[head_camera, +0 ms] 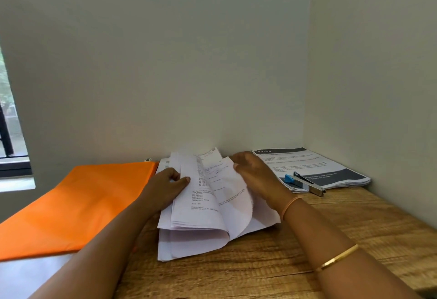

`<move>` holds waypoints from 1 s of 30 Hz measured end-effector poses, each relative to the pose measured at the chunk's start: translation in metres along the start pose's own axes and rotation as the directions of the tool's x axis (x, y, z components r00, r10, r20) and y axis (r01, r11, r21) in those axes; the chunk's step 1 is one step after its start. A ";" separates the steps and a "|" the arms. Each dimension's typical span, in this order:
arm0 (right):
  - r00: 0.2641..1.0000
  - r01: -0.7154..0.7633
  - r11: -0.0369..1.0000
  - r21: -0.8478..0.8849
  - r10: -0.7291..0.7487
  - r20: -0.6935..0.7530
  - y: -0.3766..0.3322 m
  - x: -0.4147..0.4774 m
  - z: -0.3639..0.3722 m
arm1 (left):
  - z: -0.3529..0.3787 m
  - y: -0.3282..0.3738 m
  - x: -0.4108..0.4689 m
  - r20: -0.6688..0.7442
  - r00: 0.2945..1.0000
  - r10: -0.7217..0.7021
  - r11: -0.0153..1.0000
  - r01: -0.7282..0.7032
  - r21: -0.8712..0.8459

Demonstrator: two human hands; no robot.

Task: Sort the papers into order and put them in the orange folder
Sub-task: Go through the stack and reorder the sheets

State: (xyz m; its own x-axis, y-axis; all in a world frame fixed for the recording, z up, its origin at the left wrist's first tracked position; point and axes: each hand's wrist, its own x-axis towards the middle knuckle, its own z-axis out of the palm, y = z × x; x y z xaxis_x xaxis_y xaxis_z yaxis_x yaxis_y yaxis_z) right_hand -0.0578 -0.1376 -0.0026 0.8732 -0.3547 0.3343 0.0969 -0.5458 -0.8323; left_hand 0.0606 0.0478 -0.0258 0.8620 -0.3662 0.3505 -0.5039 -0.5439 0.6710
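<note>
Both hands (165, 186) grip papers (203, 204); orange folder (78, 204) touching left.

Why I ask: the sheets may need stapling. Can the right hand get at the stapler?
Probably yes. The stapler lies on a printed stack just right of the right hand, nothing between them; the hand must first let go of the papers.
</note>
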 end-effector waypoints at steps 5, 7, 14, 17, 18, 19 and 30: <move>0.948 -0.214 0.960 0.179 0.248 -0.198 0.014 0.016 -0.011 | 0.000 -0.001 -0.001 -0.003 1.000 -0.026 0.997 0.025 -0.075; 0.915 -0.293 0.924 0.247 0.346 -0.207 0.016 0.021 -0.014 | -0.001 -0.003 -0.001 0.014 0.999 -0.036 0.996 0.037 -0.084; 0.934 -0.293 0.763 0.577 0.356 0.002 0.008 0.010 -0.017 | -0.003 -0.002 -0.002 0.050 0.999 -0.011 0.997 0.015 -0.070; 0.951 -0.281 0.769 0.574 0.303 0.060 0.001 0.006 -0.015 | -0.003 -0.001 -0.004 0.074 0.995 0.061 0.998 -0.063 0.025; 0.956 -0.280 0.783 0.555 0.283 0.084 0.002 0.006 -0.013 | -0.003 -0.001 -0.003 0.087 0.993 0.083 0.995 -0.088 0.052; 0.960 -0.275 0.800 0.533 0.255 0.112 0.003 0.005 -0.011 | -0.002 -0.001 -0.003 0.100 0.991 0.091 0.994 -0.096 0.050; 0.888 -0.095 0.992 0.089 0.044 0.458 -0.001 -0.011 0.010 | -0.004 0.008 -0.006 0.095 0.995 -0.032 0.994 0.041 -0.097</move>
State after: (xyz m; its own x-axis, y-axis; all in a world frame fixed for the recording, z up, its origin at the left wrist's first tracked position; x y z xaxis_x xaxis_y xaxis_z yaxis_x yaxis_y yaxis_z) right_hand -0.0631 -0.1256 -0.0094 0.9983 0.0087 0.0575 0.0555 -0.4403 -0.8962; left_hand 0.0513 0.0492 -0.0198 0.8686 -0.4188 0.2650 -0.4601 -0.4827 0.7452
